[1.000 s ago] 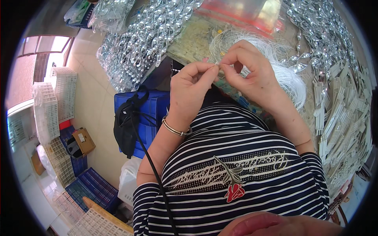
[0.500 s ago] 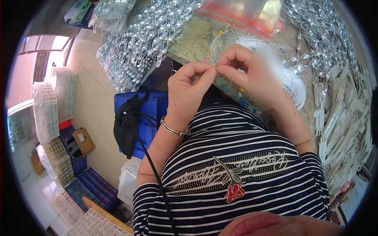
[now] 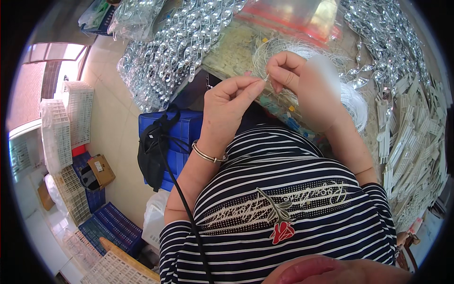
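In front of my chest, over the table's near edge, both hands work close together. My left hand (image 3: 226, 105) is closed, thumb and forefinger pinched together at the tips. My right hand (image 3: 294, 78) pinches too, just right of it and slightly higher. Between the fingertips shows a short bit of thin white string (image 3: 267, 76), mostly hidden by the fingers. Behind and right of my right hand lies a loose bundle of white string (image 3: 355, 105) on the worn table top (image 3: 231, 49).
Silver twisted strands (image 3: 177, 42) hang off the table's left side; more silver strands (image 3: 383, 33) lie far right. White strips (image 3: 409, 142) are heaped at right. Red-edged plastic bags (image 3: 293, 16) lie at the back. A blue crate (image 3: 175, 163) with a black bag (image 3: 151, 156) stands left.
My right hand has moved slightly right, so its fingertips have parted a little from the left ones. My left hand has shifted a little to the right, still pinching.
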Motion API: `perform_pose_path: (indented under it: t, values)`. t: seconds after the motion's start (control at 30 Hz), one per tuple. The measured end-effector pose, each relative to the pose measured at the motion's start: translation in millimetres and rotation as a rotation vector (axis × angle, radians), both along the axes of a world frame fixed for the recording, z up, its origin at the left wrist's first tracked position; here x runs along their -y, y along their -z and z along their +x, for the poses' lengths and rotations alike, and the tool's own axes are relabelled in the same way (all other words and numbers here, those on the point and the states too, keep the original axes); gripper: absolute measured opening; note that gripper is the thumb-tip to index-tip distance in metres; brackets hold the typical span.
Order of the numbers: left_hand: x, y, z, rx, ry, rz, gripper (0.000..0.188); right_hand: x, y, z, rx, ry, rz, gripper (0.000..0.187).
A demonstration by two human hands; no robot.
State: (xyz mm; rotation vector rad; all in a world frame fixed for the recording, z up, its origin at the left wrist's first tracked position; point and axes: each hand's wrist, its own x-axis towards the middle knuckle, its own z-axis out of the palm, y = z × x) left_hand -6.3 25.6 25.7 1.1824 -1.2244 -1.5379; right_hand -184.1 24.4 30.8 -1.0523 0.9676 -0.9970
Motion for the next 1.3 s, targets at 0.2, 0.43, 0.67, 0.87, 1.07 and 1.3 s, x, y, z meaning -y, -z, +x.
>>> perform_pose_path:
  t: [0.2, 0.43, 0.67, 0.87, 1.07, 1.3]
  values:
    - [-1.2, -4.1, -2.1, 0.036, 0.012, 0.003, 0.014, 0.6, -0.3, 0.5, 0.016, -0.028, -0.021, 0.012]
    - [-0.8, -1.8, -0.4, 0.024, 0.012, 0.031, 0.012, -0.4, -5.0, -2.3, 0.212, -0.030, 0.030, 0.009]
    - [-1.2, -1.2, 4.7, 0.105, 0.047, -0.046, 0.010, 11.5, -10.2, -28.0, 0.132, 0.090, -0.097, 0.009]
    - [-1.0, -0.7, 1.0, 0.095, 0.027, 0.017, 0.011, -1.2, -0.2, 1.2, -0.012, 0.012, -0.060, 0.008]
    - [-2.1, 4.7, 4.8, 0.052, 0.024, 0.044, 0.012, 13.3, -0.3, -21.5, 0.049, 0.045, -0.073, 0.010]
    - [-0.9, -1.2, 0.1, -0.028, 0.074, 0.115, 0.020, 6.7, 2.4, -9.9, 0.053, 0.055, -0.087, 0.010]
